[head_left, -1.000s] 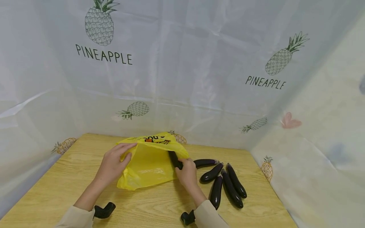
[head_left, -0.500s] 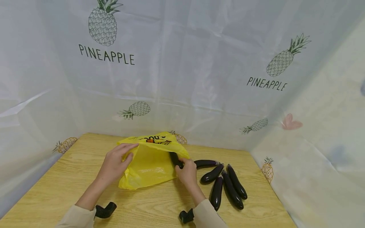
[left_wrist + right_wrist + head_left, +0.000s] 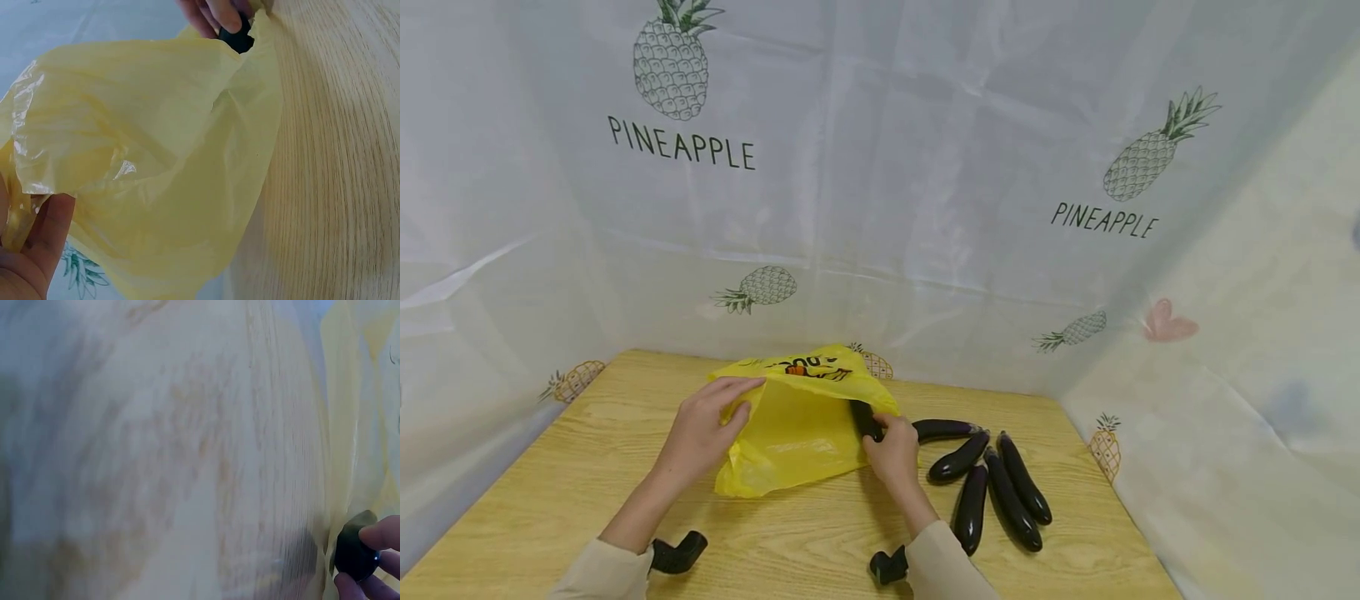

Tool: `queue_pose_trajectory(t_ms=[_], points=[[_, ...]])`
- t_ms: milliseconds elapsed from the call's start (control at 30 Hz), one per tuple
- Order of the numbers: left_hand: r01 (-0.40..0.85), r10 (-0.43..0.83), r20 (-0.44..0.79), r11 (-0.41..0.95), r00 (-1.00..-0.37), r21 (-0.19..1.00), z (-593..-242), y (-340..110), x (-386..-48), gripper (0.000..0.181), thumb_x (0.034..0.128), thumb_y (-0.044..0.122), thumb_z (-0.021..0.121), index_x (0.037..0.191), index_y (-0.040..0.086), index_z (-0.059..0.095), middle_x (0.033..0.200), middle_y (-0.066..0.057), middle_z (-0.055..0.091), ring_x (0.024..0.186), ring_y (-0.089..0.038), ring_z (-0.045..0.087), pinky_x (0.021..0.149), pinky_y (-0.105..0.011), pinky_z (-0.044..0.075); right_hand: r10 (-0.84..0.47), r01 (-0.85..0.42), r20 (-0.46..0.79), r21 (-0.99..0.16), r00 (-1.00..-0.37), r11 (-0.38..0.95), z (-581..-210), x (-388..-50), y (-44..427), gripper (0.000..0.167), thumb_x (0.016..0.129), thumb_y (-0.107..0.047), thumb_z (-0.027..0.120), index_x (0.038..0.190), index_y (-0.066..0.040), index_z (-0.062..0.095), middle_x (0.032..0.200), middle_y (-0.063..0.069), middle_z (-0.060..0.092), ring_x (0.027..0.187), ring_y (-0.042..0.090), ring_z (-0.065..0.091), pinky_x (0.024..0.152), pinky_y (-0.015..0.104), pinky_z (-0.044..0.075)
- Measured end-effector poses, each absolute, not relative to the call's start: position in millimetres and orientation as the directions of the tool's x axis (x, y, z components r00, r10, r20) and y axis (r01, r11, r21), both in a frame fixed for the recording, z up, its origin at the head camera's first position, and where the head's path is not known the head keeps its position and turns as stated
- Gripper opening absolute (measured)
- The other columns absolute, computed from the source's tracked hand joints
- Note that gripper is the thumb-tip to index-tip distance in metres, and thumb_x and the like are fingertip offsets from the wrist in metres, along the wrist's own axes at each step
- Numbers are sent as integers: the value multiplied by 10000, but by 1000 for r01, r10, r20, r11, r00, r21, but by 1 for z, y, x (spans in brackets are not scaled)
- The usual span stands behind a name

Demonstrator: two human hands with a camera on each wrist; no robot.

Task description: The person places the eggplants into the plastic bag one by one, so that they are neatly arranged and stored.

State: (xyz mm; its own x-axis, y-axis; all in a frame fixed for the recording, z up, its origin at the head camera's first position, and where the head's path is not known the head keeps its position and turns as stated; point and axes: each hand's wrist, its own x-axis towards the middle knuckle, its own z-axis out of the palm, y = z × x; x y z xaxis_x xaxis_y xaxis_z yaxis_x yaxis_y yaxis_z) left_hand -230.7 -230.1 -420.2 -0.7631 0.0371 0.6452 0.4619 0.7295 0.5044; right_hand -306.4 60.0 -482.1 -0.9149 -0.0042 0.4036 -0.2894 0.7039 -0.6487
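Note:
A yellow plastic bag (image 3: 805, 433) lies on its side, its mouth towards me. My left hand (image 3: 703, 421) holds the left edge of that mouth between thumb and fingers; in the left wrist view its fingers (image 3: 55, 231) pinch the film. At the right side of the mouth, my right hand (image 3: 898, 450) grips the near end of a dark purple eggplant (image 3: 867, 419), whose far part goes inside the bag. The right wrist view shows thumb and fingers round this rounded eggplant end (image 3: 356, 553), close against the yellow film. The bag's inner depth is hidden under its upper side.
Several more eggplants (image 3: 1011, 498) lie loosely grouped on the wooden table (image 3: 790, 542), right of the right hand. A pineapple-print sheet (image 3: 887, 208) hangs behind the table and along its sides. Black devices (image 3: 679, 553) sit at both wrists.
Hardly anything differs: the head view has shifted very slightly, while both hands keep their hold on the bag edge and the eggplant.

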Motion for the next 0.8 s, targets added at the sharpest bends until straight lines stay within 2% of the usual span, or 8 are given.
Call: queue_pose_trajectory(t_ms=[400,800], points=[[471,47,646,724,-762,503,-421,-230,-232,410,979,-13,722,1373,99,724,1318,-117,709,492,-32,312,447,-243,371,44,-239,395,-638,-918,732,-483,-311,60,330,853,-54,868,1172,-15,793,1049,153,690,966,341,665,834,514,593],[472,49,655,733,-754,490,-421,-229,-232,427,970,-28,722,1372,117,729,1299,-108,716,527,-35,331,452,-240,367,59,-228,404,-624,-913,747,-482,-313,60,331,832,-61,889,1143,-9,788,1009,175,686,872,303,647,762,494,584]])
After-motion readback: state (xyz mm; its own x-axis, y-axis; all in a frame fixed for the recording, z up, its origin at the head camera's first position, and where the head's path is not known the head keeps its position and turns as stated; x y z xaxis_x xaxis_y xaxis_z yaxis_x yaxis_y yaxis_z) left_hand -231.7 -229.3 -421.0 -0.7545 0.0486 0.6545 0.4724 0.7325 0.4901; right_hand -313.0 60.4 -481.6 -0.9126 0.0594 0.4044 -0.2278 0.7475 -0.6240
